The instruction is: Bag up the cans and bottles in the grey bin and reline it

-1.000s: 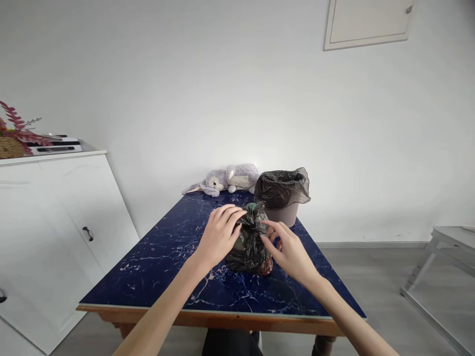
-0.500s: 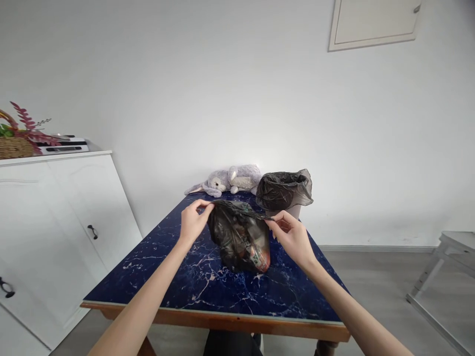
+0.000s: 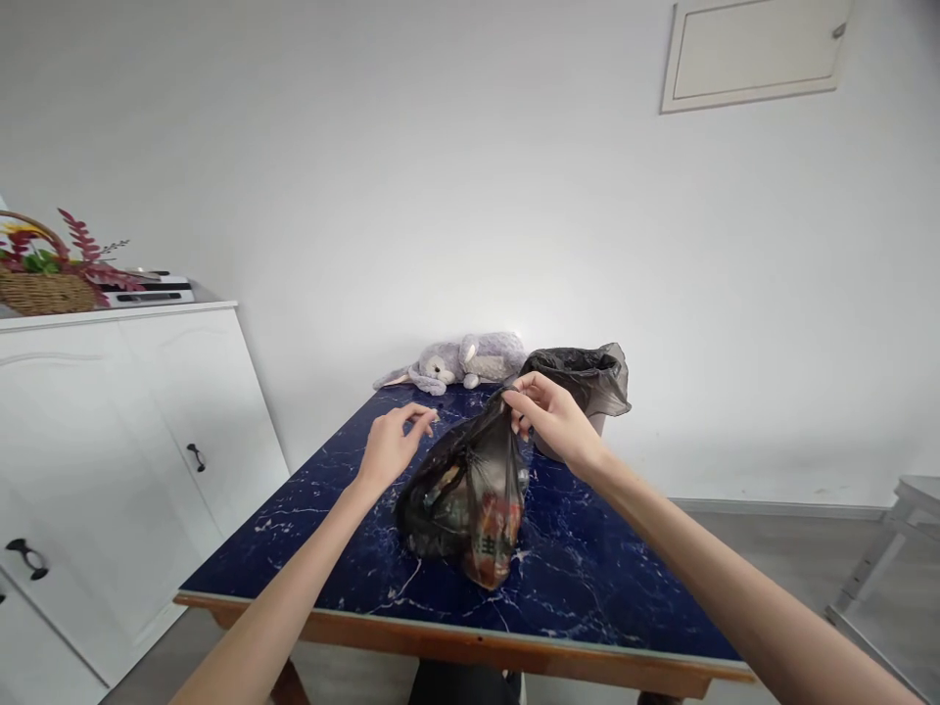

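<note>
A thin black garbage bag (image 3: 447,504) rests on the dark blue marbled table, its load showing through the plastic, with a red-and-orange package (image 3: 495,534) at the front. My right hand (image 3: 550,416) pinches the gathered top of the bag and pulls it up to a peak. Left of that peak, my left hand (image 3: 397,446) hovers above the table with thumb and fingertips together, apart from the bag, nothing visible in it. Behind my right hand stands a bin (image 3: 580,377) lined with another black bag, partly hidden by that hand.
A lilac plush rabbit (image 3: 470,360) lies at the table's far end against the wall. White cabinets (image 3: 147,441) stand at left, topped by a flower basket (image 3: 48,291). A pale metal-framed stool or table (image 3: 881,539) is at right. The blue table (image 3: 308,529) has a wooden front edge.
My left hand has let go of the bag's rim. My right hand has moved up and left, drawing the rim into a gathered peak. The bag has turned and slumped nearer. The view shifted slightly.
</note>
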A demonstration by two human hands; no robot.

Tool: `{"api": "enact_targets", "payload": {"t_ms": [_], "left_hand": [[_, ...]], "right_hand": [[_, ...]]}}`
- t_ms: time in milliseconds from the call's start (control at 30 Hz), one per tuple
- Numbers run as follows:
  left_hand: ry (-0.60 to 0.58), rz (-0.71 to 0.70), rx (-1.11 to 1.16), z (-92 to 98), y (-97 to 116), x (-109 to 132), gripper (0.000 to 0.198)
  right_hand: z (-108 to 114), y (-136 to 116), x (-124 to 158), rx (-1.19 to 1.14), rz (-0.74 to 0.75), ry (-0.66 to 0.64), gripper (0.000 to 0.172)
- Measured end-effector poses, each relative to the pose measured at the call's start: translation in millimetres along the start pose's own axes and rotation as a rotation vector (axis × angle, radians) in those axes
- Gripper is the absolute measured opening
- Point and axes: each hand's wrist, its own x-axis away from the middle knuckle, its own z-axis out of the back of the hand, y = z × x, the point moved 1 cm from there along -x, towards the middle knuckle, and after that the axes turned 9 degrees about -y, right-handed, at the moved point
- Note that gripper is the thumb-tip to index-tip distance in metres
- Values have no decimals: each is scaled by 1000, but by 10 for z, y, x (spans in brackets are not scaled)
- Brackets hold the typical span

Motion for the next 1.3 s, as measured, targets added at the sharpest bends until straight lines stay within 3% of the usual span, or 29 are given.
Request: {"api": "enact_targets", "payload": {"t_ms": [100, 200, 300, 467, 600, 733, 900, 967, 1167, 1300], "left_hand": [[11, -10, 143, 60, 183, 95, 41], [-141, -98, 211, 30, 501, 171, 47], [-225, -101, 189, -2, 699, 190, 37], [-104, -51, 178, 153, 521, 130, 39], [-32, -55, 322, 371, 360, 11, 34], [-171, -56, 430, 525, 433, -57, 39], [-469, -119, 242, 540, 448, 30, 39], [-426, -99, 219, 549, 371, 60, 41], [-42, -13, 344, 750, 153, -14, 51], [-8, -38, 346, 935, 167, -76, 55]], "right_hand": [[-25, -51, -93, 4, 31, -21, 41], [-89, -126, -168, 26, 70, -65, 40], [-135, -211, -232, 40, 93, -87, 37], [-87, -235, -303, 59, 69, -144, 32], [-28, -192, -362, 147, 67, -203, 33], [-16, -249, -441, 294, 127, -212, 33], [-21, -344, -494, 102, 116, -183, 38], [-19, -333, -501, 22, 110, -181, 38], [-5, -286, -517, -183, 74, -168, 38], [3, -323, -538, -111, 60, -162, 39]]}}
